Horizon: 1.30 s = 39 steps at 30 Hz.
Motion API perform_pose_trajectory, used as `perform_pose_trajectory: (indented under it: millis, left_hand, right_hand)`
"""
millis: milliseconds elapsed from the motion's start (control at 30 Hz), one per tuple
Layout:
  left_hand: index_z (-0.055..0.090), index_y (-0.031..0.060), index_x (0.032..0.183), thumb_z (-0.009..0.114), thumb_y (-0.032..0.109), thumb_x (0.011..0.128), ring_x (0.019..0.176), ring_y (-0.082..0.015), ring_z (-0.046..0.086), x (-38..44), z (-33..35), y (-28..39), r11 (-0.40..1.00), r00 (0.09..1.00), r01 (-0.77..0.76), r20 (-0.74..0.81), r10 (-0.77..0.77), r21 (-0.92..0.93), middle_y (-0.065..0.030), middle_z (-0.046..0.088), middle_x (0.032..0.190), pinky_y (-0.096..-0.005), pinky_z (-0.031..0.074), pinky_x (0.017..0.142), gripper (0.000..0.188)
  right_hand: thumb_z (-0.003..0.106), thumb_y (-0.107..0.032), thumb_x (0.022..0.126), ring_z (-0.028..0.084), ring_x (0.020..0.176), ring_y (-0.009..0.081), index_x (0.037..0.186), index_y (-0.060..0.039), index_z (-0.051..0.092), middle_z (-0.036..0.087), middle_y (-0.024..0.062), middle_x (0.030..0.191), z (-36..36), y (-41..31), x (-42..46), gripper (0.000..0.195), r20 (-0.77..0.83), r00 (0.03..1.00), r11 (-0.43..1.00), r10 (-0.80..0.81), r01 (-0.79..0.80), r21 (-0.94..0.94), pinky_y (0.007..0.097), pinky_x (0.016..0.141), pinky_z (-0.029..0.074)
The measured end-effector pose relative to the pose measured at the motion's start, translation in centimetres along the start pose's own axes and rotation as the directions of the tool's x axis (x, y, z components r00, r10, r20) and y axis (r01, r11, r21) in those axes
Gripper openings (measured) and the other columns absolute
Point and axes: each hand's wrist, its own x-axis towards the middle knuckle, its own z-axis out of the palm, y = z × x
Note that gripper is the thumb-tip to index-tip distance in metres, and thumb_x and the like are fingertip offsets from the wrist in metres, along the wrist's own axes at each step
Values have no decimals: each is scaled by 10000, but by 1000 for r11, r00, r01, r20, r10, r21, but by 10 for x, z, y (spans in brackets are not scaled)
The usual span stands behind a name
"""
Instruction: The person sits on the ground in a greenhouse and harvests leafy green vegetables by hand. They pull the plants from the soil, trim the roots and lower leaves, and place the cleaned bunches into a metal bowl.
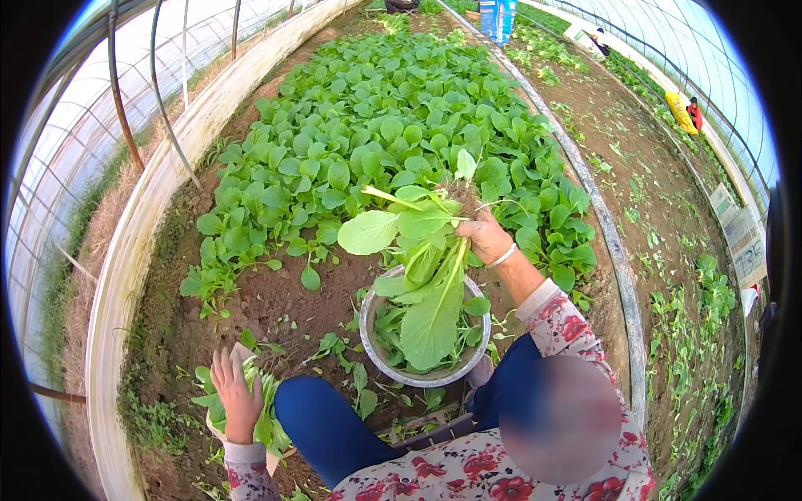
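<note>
My right hand (484,237) is closed around the root end of several leafy green plants (432,288), with soil on their roots. The leaves hang over a round metal basin (369,341) that has loose leaves inside. My left hand (237,391) lies with its fingers extended over a pile of leafy greens (269,416) beside my left knee. A piece of cardboard (242,352) shows partly under that pile. Whether the left palm presses on the greens is hard to tell.
A dense bed of leafy greens (401,125) grows ahead. A pale low wall (150,188) runs along the left, a grey pipe-like strip (592,181) along the right. Loose leaves litter the soil. Farther off are a blue-and-white sack (499,22), a yellow sack (681,114) and other people.
</note>
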Motion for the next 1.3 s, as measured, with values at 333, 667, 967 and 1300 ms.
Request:
perform_pose_trajectory:
  millis: [333,667,967,1300]
  left_hand:
    - [564,-24,1150,623,148,848,1051,-357,553,143,-31,202,512,885,-387,-153,440,-767,-206,583,1147,-384,431,913,352]
    - [343,26,1370,749,233,784,1151,-174,462,155,60,260,-136,704,484,292,647,-864,-72,465,1285,-316,395,979,743]
    - [418,69,1312,761,28,712,1033,-168,546,141,63,271,-263,796,502,322,512,-824,-40,547,1160,-334,478,872,692]
    - [546,-24,1118,671,28,698,799,-131,581,145,76,254,229,895,147,228,383,-962,-67,642,924,-295,490,739,441]
  right_hand:
    - [584,11,684,502,1184,218,1393,-52,363,503,82,1319,32,12,-29,745,208,977,991,-36,9,131,350,1010,392]
    - [569,15,719,625,904,215,1254,-13,450,607,113,1079,20,39,-28,550,-84,986,959,142,-116,259,335,796,525]
    - [675,-116,753,506,1140,262,1373,22,293,492,162,1264,10,54,-12,741,-8,998,921,-58,50,-387,352,987,404]
    - [659,-223,725,538,964,369,1185,-69,515,584,165,1055,19,37,-12,505,275,933,104,-231,305,-947,431,826,433]
